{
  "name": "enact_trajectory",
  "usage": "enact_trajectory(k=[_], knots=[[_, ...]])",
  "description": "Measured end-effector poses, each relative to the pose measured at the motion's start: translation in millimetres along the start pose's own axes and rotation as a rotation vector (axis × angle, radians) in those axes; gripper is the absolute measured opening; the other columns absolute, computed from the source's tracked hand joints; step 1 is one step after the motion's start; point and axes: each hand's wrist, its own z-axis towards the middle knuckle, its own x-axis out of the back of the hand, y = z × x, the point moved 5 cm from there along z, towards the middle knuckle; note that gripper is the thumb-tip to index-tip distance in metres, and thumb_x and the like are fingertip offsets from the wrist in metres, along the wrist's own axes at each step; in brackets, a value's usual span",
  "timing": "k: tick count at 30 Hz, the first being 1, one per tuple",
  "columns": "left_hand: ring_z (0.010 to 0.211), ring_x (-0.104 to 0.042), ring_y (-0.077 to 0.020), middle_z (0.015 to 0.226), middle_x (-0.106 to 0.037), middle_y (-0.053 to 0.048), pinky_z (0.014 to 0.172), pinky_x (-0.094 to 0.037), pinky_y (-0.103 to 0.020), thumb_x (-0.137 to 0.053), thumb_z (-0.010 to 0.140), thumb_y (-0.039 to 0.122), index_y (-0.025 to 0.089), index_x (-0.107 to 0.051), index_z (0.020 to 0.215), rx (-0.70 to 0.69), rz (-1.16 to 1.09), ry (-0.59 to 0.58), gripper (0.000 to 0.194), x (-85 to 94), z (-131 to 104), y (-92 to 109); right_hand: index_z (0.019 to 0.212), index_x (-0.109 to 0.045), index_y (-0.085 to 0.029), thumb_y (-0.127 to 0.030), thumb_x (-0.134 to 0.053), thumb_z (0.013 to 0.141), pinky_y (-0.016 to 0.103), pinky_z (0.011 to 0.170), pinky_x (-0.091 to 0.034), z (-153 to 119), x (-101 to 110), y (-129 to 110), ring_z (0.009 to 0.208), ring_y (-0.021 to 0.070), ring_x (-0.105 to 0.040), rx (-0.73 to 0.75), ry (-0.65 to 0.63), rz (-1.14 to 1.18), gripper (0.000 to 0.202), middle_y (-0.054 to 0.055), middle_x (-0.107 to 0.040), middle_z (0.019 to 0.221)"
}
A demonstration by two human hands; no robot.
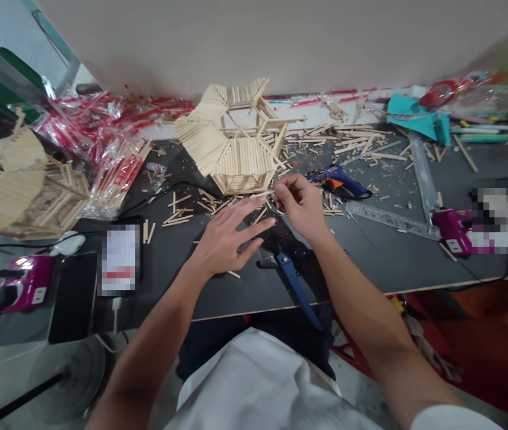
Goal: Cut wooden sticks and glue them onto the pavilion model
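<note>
My right hand (297, 202) pinches a short wooden stick (262, 194) between thumb and fingers, just in front of a wooden stick model (245, 158) with a slatted roof. To its left, my left hand (231, 233) is open, fingers spread, low over the dark table, the fingertips close to the stick. Whether the left fingertips touch the stick I cannot tell. Blue-handled cutters (296, 286) lie below the hands near the table's front edge. Behind my right hand rests a blue glue gun (341, 182).
Cut stick pieces (177, 212) and shavings litter the table (164, 257). A second stick model (25, 185) and wrapped chopsticks (117, 173) sit left, above phones (72, 295) and a purple power adapter (30, 280). Clear rulers (392, 220) lie right, near another purple adapter (453, 233).
</note>
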Motion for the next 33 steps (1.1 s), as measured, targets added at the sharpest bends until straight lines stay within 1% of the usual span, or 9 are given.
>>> enact_trajectory(k=[7,10,15,19,23,26,29,31,33], knots=[[0.139,-0.050,-0.0284,0.146,-0.058,-0.012,0.120,-0.034,-0.051,-0.066,0.090,0.026,0.026,-0.068,0.129,0.128,-0.265,0.139,0.039,2.0,2.4,3.5,0.087,-0.058,-0.022,-0.063,-0.065,0.089,0.028,0.054,-0.041,-2.4,-4.1,-0.3,0.055,0.0123,-0.051,0.018,-0.028,-0.075,0.041,-0.002,-0.059,0.067],[0.129,-0.059,-0.0280,0.134,-0.067,-0.013,0.112,-0.044,-0.045,-0.071,0.087,0.033,0.024,-0.073,0.120,0.300,-0.612,0.237,0.034,0.6,1.7,-0.2,0.088,-0.059,-0.022,-0.063,-0.063,0.090,0.029,0.055,-0.041,-4.1,-6.2,-0.8,0.055,0.0127,-0.051,0.033,-0.029,-0.120,0.041,-0.002,-0.059,0.067],[0.116,-0.068,-0.0292,0.124,-0.072,-0.014,0.092,-0.056,-0.039,-0.066,0.087,0.056,0.022,-0.061,0.133,0.551,-1.328,0.350,0.058,-6.8,-2.6,-13.7,0.089,-0.060,-0.022,-0.057,-0.062,0.093,0.030,0.058,-0.043,-7.0,-7.9,-0.3,0.058,0.0139,-0.054,0.061,-0.041,-0.162,0.035,-0.001,-0.061,0.070],[0.114,-0.069,-0.0286,0.129,-0.069,-0.014,0.088,-0.058,-0.036,-0.059,0.089,0.059,0.019,-0.061,0.132,0.598,-1.464,0.363,0.059,-2.0,-1.6,-17.3,0.090,-0.060,-0.022,-0.049,-0.061,0.096,0.030,0.060,-0.043,-9.2,-9.2,-0.4,0.060,0.0140,-0.054,0.108,-0.061,-0.196,0.028,-0.001,-0.062,0.071],[0.087,-0.075,-0.0215,0.123,-0.072,-0.012,0.070,-0.058,-0.029,-0.045,0.095,0.062,0.020,-0.063,0.129,0.689,-1.529,0.381,0.057,0.0,-1.7,-19.6,0.089,-0.061,-0.022,-0.042,-0.060,0.098,0.030,0.060,-0.040,-11.4,-12.3,-5.2,0.058,0.0132,-0.051,0.184,-0.086,-0.269,0.022,-0.001,-0.061,0.069],[0.052,-0.065,-0.0136,0.088,-0.075,-0.008,0.051,-0.051,-0.024,-0.039,0.096,0.065,0.018,-0.063,0.129,0.726,-1.587,0.391,0.062,0.8,-4.4,-21.4,0.088,-0.061,-0.021,-0.040,-0.059,0.098,0.029,0.057,-0.038,-12.0,-14.5,-9.0,0.056,0.0125,-0.049,0.225,-0.096,-0.326,0.021,-0.002,-0.059,0.067],[0.029,-0.040,-0.0094,0.047,-0.052,0.004,0.034,-0.034,-0.021,-0.039,0.095,0.068,0.017,-0.062,0.130,0.734,-1.595,0.390,0.066,1.8,-9.6,-24.5,0.087,-0.061,-0.021,-0.040,-0.058,0.098,0.029,0.057,-0.038,-11.9,-16.0,-10.4,0.057,0.0128,-0.050,0.239,-0.100,-0.384,0.022,-0.001,-0.061,0.068],[0.022,-0.027,-0.0079,0.040,-0.042,0.008,0.029,-0.024,-0.021,-0.038,0.095,0.071,0.017,-0.061,0.131,0.717,-1.576,0.378,0.068,2.0,-12.3,-26.7,0.087,-0.061,-0.021,-0.041,-0.056,0.098,0.029,0.058,-0.039,-11.9,-16.7,-10.0,0.057,0.0130,-0.052,0.236,-0.105,-0.407,0.023,0.000,-0.062,0.069],[0.020,-0.025,-0.0065,0.046,-0.052,0.005,0.026,-0.021,-0.022,-0.035,0.094,0.073,0.017,-0.059,0.133,0.663,-1.566,0.333,0.072,1.2,-12.2,-27.0,0.087,-0.061,-0.021,-0.042,-0.055,0.098,0.028,0.058,-0.040,-12.0,-17.0,-9.5,0.057,0.0129,-0.052,0.240,-0.109,-0.420,0.024,0.000,-0.063,0.069]])
